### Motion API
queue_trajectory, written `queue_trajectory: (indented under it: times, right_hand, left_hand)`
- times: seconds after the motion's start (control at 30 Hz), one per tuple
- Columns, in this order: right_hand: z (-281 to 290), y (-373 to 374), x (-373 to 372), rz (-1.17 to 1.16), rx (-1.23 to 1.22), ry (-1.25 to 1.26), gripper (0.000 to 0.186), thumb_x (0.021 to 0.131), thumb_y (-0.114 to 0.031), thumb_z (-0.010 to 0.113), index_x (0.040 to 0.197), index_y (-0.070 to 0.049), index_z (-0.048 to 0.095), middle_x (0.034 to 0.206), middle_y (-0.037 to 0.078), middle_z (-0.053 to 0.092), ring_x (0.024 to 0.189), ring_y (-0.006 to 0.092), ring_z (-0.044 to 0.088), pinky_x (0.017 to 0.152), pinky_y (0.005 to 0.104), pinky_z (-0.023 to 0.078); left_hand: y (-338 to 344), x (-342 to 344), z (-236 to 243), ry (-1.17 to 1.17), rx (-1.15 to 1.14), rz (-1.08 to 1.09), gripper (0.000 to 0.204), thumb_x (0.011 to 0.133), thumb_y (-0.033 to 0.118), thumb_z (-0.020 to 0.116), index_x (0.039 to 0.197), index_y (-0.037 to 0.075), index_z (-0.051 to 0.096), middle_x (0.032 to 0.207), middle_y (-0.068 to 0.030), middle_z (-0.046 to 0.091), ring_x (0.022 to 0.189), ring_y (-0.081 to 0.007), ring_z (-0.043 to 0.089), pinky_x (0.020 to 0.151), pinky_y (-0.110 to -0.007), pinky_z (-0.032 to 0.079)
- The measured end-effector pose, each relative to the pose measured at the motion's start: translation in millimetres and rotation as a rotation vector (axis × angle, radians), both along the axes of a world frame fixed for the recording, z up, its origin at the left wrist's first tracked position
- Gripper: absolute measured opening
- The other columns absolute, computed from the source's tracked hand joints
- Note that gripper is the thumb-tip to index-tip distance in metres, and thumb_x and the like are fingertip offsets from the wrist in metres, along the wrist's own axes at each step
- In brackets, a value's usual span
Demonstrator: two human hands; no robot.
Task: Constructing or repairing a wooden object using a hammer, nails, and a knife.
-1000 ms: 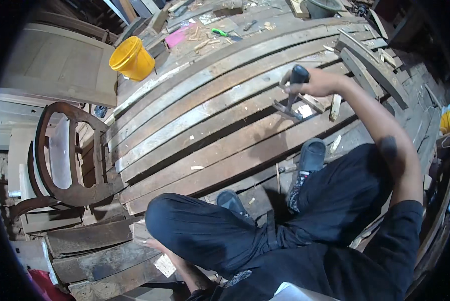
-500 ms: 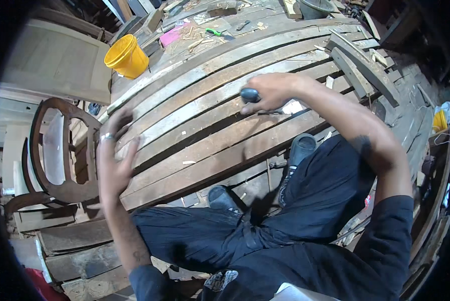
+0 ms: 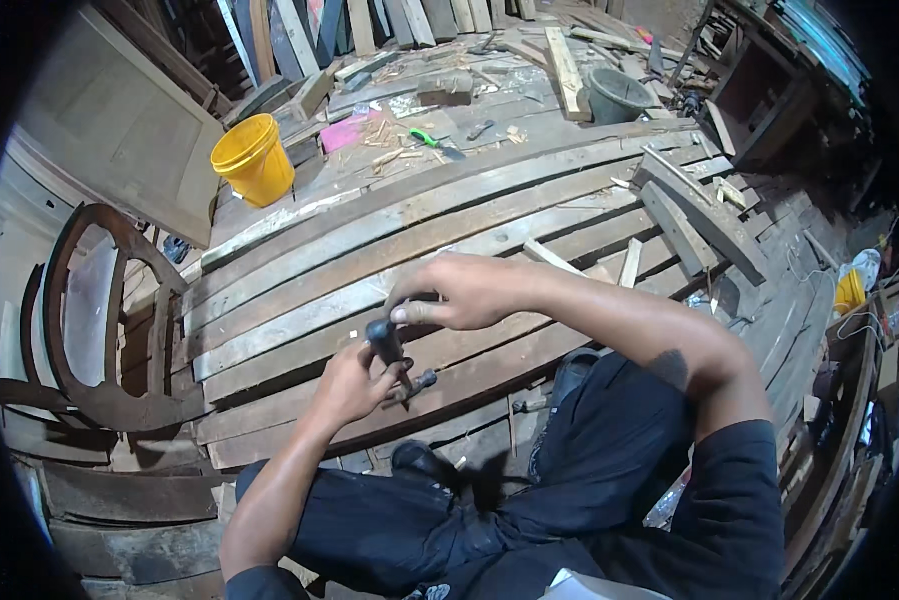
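Note:
Over the slatted wooden platform, both of my hands meet at a dark tool (image 3: 387, 345) with a rounded handle end. It stands tilted, and its exact kind is unclear. My left hand (image 3: 347, 388) is closed around its lower part. My right hand (image 3: 459, 292) has curled fingers and a thumb against the top of the handle. A short dark and metal piece (image 3: 421, 383) sticks out crosswise beside the left fingers; whether it belongs to the tool I cannot tell. Beneath the hands run the long platform slats (image 3: 299, 330), with dark gaps between them.
A curved wooden chair frame (image 3: 119, 400) stands at the left. Beyond the platform are a yellow bucket (image 3: 254, 165), a green-handled tool (image 3: 427, 138), wood shavings and a grey tub (image 3: 619, 95). Loose boards (image 3: 704, 215) lie at the right end.
My right hand has come left and nearer with the dark tool. My left hand, spread by the chair frame before, has moved right and closed on it. The view has tilted up.

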State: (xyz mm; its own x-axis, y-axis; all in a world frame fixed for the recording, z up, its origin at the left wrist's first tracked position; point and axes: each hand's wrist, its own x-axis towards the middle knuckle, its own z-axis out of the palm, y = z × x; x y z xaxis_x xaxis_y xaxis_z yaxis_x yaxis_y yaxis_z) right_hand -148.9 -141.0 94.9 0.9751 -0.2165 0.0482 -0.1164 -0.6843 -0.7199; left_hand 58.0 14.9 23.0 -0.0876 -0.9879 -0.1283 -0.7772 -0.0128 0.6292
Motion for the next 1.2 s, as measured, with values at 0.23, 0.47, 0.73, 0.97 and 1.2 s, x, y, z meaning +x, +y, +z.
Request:
queue_trajectory:
  times: [0.23,0.47,0.73,0.97,1.2]
  right_hand:
    - [31,14,-6,0.079,-0.03,-0.103,0.029,0.102,-0.023,0.057,0.118,-0.001,0.065,0.11,0.019,0.068,0.107,0.0377,0.062,0.095,0.0459,0.049]
    - [53,52,-26,0.156,-0.017,0.085,0.038,0.102,-0.034,0.055,0.127,-0.006,0.06,0.114,0.022,0.064,0.111,0.041,0.06,0.096,0.0473,0.049]
    - [-4,-6,-54,-0.056,-0.127,0.604,0.034,0.089,-0.011,0.058,0.121,-0.002,0.064,0.119,0.022,0.066,0.114,0.0376,0.062,0.096,0.0452,0.049]
    - [-16,-151,-152,-0.683,-0.594,0.55,0.032,0.094,-0.027,0.059,0.117,-0.005,0.06,0.11,0.022,0.069,0.104,0.0393,0.065,0.091,0.0475,0.05]
    - [-96,-148,-217,-1.061,-0.273,0.907,0.054,0.091,-0.045,0.067,0.132,-0.011,0.06,0.124,0.019,0.067,0.11,0.0372,0.065,0.095,0.0476,0.05]
  left_hand:
    - [8,2,28,0.106,-0.215,-0.02,0.027,0.084,0.012,0.074,0.108,0.004,0.067,0.099,-0.016,0.071,0.097,-0.0331,0.068,0.087,-0.041,0.051]
    - [19,11,27,0.163,-0.313,-0.034,0.039,0.086,0.009,0.073,0.121,0.003,0.058,0.101,-0.0168,0.072,0.096,-0.0335,0.071,0.088,-0.04,0.053]
    - [27,21,22,0.308,-0.384,0.081,0.047,0.09,0.001,0.07,0.131,0.004,0.049,0.108,-0.0186,0.07,0.098,-0.0283,0.071,0.089,-0.039,0.053]
    - [18,25,29,0.243,-0.353,0.175,0.047,0.097,0.002,0.062,0.14,0.006,0.043,0.107,-0.0144,0.067,0.1,-0.0209,0.066,0.092,-0.036,0.052]
    - [22,21,30,0.149,-0.33,0.078,0.051,0.096,0.006,0.066,0.141,0.011,0.044,0.108,-0.0175,0.07,0.102,-0.0262,0.069,0.091,-0.041,0.053]
